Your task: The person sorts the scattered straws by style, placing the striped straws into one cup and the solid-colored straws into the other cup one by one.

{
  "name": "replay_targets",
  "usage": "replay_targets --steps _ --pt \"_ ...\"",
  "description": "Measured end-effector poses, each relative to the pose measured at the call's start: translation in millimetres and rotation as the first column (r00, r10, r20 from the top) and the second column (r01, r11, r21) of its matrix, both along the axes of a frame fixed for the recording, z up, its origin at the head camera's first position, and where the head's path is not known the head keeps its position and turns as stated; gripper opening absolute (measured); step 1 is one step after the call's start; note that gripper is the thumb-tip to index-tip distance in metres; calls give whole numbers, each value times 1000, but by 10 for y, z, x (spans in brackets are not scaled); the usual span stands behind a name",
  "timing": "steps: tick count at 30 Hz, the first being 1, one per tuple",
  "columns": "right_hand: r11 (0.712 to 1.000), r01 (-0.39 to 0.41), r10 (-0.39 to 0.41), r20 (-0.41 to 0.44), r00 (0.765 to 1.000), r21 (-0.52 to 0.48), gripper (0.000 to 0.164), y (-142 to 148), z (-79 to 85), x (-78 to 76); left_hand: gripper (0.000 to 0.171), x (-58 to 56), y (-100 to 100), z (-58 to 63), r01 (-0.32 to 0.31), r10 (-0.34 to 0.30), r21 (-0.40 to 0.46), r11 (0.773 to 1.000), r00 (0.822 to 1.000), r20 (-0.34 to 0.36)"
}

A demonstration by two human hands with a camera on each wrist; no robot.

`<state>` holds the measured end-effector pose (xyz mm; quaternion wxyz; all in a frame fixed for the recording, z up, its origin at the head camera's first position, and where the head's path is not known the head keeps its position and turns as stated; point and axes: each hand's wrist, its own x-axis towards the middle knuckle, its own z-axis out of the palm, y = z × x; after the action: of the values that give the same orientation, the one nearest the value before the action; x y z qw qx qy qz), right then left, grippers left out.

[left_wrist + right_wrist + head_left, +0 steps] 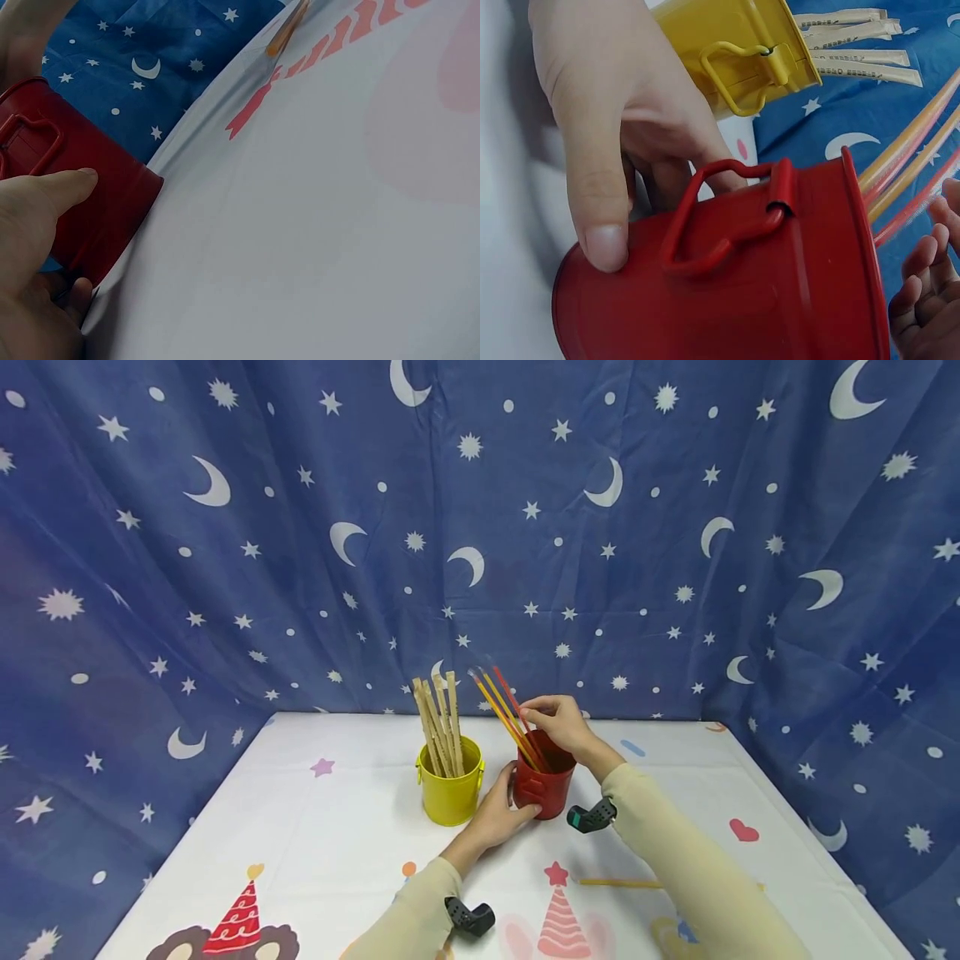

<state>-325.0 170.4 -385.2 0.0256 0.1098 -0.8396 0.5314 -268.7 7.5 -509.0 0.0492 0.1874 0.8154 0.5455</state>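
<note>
My left hand [498,814] grips the lower side of a small red metal bucket [547,795], its thumb [73,187] along the wall under the folded wire handle [731,247]. Several orange and red straws [498,703] in clear wrappers lean to the left out of this bucket. My right hand [558,722] is over the bucket's rim, its fingertips pinching a red straw [508,692]. Close by on the left stands a yellow bucket [450,797] with several paper-wrapped sticks [441,727] upright in it.
An orange straw [622,883] lies on the table near my right forearm, which partly covers it. The white tablecloth [360,843] has printed party hats, stars and hearts. A blue curtain [480,510] with moons and stars hangs behind the table.
</note>
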Motion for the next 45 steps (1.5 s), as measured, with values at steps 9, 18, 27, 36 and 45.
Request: replay_targets --steps 9,18,27,36,45 --pt "1000 22 -22 -3 1000 -6 36 188 69 114 86 -42 14 26 -15 14 -11 1000 999 -43" --pt "1000 -28 27 -35 999 -3 33 453 16 446 86 14 14 -15 -21 21 6 1000 999 -30" --pt "991 -122 125 -56 991 58 31 770 -183 719 86 29 14 0 -24 24 2 1000 999 -34" --pt "939 -320 315 61 947 129 32 1161 -493 1022 86 9 20 -8 -18 18 12 1000 1000 -11" --pt "873 -487 464 258 847 31 34 1361 -719 1158 85 8 20 -5 -12 12 15 1000 1000 -9"
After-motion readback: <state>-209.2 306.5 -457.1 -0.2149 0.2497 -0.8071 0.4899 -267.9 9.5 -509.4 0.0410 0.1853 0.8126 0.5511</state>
